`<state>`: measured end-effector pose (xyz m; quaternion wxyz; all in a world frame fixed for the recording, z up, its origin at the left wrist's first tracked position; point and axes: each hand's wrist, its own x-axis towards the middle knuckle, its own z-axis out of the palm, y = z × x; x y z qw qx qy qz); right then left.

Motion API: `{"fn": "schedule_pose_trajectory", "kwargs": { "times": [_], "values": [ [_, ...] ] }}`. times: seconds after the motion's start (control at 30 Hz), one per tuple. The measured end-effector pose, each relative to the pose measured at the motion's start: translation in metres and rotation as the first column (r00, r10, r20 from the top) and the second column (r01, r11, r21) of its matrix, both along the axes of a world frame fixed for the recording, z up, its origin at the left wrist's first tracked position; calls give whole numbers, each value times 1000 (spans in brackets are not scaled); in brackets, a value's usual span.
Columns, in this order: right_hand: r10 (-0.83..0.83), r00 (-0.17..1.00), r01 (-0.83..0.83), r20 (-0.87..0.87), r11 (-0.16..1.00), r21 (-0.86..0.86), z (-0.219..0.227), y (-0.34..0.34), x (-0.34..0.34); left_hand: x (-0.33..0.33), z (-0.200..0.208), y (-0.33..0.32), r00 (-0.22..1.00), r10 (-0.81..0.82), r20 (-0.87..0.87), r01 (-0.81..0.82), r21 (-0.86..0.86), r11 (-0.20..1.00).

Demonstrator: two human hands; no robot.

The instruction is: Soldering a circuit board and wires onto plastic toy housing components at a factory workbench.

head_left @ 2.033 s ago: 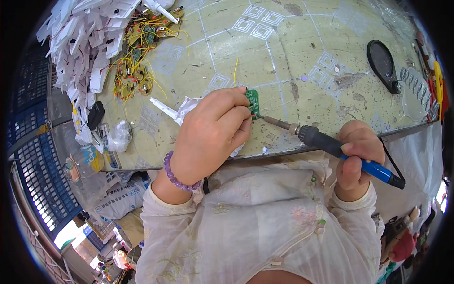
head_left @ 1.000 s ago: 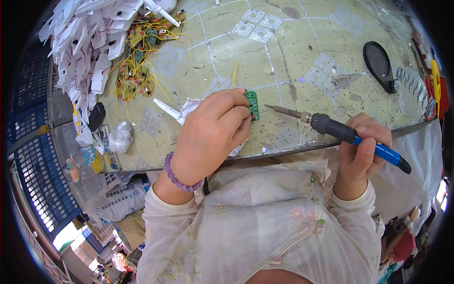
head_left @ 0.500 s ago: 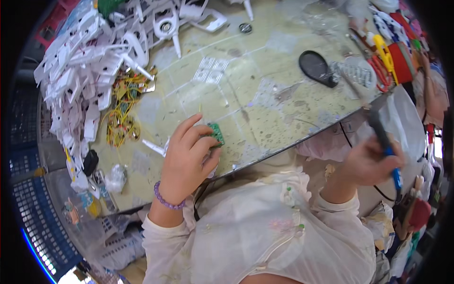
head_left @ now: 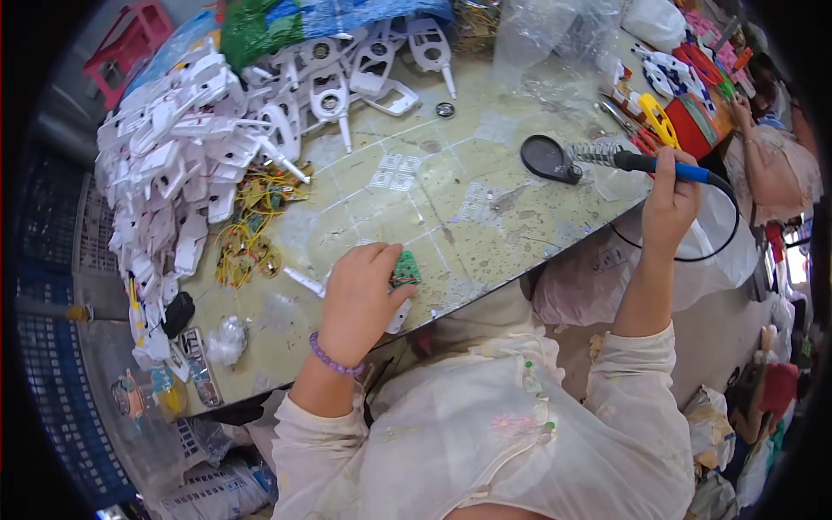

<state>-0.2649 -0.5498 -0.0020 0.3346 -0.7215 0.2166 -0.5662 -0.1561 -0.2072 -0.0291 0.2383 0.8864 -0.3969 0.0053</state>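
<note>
My left hand (head_left: 362, 290), wearing a purple bead bracelet, has its fingers closed at the edge of a small green circuit board (head_left: 406, 269) near the table's front edge. Parts of a white plastic casing (head_left: 303, 282) stick out beside and below that hand; the rest is hidden under it. On the right, my right hand (head_left: 669, 204) grips a soldering iron (head_left: 685, 172) by its blue handle. The iron's front end is in the wire coil (head_left: 594, 154) of an iron stand with a black round base (head_left: 546, 159).
A heap of white plastic casings (head_left: 173, 156) covers the table's left side, with yellow-wired parts (head_left: 247, 247) beside it. Flat white squares (head_left: 395, 172) lie mid-table. Yellow-handled tool (head_left: 659, 120) and clear bags (head_left: 555, 43) are at the back right. A black cord (head_left: 737, 217) loops from the iron.
My right hand has moved up and away with the soldering iron, and its tip end now sits in the stand's coil. My left hand stays at the board, and the view has shifted.
</note>
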Motion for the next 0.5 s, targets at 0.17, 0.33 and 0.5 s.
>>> {"fn": "schedule_pose_trajectory", "kwargs": {
  "times": [0.17, 0.33, 0.5],
  "values": [
    [-8, 958, 19, -286, 999, 35, -12, -2, 18, 3, -3, -2, 1000, -22, 18, 21, 55, 998],
    [21, 992, -59, 120, 945, 322, -49, 32, 5, 4, -9, 0, 978, 26, 206, -2, -114, 993],
    [742, 670, -590, -26, 553, 589, -66, 140, -10, 4, -2, 17, 996, 21, 90, 3, -263, 965]
  ]
}}
